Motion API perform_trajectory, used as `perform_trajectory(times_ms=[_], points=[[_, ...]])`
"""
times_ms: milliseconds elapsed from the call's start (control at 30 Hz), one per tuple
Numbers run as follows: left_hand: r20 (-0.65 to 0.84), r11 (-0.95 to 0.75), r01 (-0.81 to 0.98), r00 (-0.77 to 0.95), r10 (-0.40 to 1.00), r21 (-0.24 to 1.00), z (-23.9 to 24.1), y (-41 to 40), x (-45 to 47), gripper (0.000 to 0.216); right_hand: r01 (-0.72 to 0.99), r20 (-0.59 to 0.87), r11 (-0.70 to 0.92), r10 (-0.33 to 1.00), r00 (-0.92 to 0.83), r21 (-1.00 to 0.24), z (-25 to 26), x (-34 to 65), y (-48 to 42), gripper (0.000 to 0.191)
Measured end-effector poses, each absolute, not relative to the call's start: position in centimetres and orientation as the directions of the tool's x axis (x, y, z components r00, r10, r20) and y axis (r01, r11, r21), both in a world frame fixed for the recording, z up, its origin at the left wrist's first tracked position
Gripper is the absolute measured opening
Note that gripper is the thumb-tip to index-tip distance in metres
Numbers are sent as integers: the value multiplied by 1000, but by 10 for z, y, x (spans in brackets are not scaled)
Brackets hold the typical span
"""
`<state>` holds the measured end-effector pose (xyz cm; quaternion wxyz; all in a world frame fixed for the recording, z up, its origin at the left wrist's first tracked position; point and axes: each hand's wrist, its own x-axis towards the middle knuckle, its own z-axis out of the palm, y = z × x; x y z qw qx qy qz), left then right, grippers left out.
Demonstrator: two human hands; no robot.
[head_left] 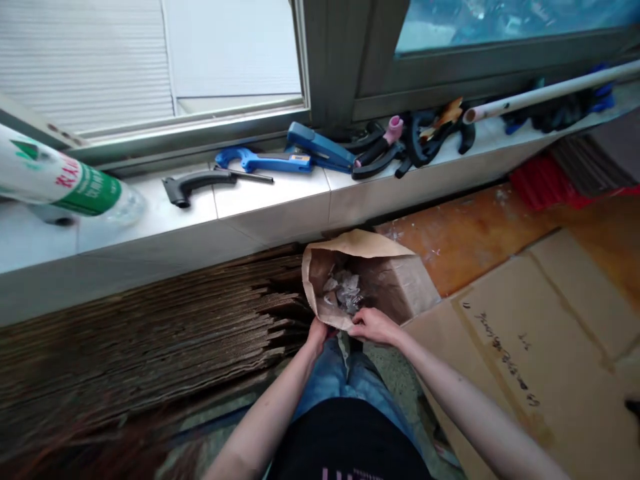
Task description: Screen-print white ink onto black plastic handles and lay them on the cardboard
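An open brown paper bag (385, 277) stands on the floor in front of my knees, with several small clear plastic packets (343, 291) inside. My left hand (318, 331) grips the near left edge of the bag's mouth, fingers closed on the paper. My right hand (374, 325) pinches the near rim of the bag just beside it, fingers curled.
A thick stack of flattened corrugated cardboard (150, 340) lies to the left. Flat cardboard sheets (525, 333) with handwriting cover the floor at right. The white tiled sill (280, 200) holds blue tools (280, 159), black clamps (415, 140), a white pipe (545, 93) and a plastic bottle (60, 183).
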<state>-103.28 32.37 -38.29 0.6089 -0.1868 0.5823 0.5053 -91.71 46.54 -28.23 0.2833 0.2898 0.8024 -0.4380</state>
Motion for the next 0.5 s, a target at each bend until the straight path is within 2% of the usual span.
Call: perform_trajectory(times_ms=[100, 233, 367, 500], points=[[-908, 476, -852, 4, 419, 216, -365, 321, -1019, 24, 789, -695, 426, 394, -602, -442, -279, -913, 441, 20], [-882, 484, -870, 155, 445, 91, -352, 332, -1011, 22, 850, -666, 361, 529, -526, -385, -280, -909, 423, 17], [-871, 507, -861, 216, 441, 43, -348, 341, -1013, 19, 866, -624, 303, 604, -497, -396, -281, -900, 414, 15], [-887, 556, -827, 195, 419, 81, -340, 340, -1015, 16, 872, -567, 247, 679, -467, -423, -276, -895, 401, 14]])
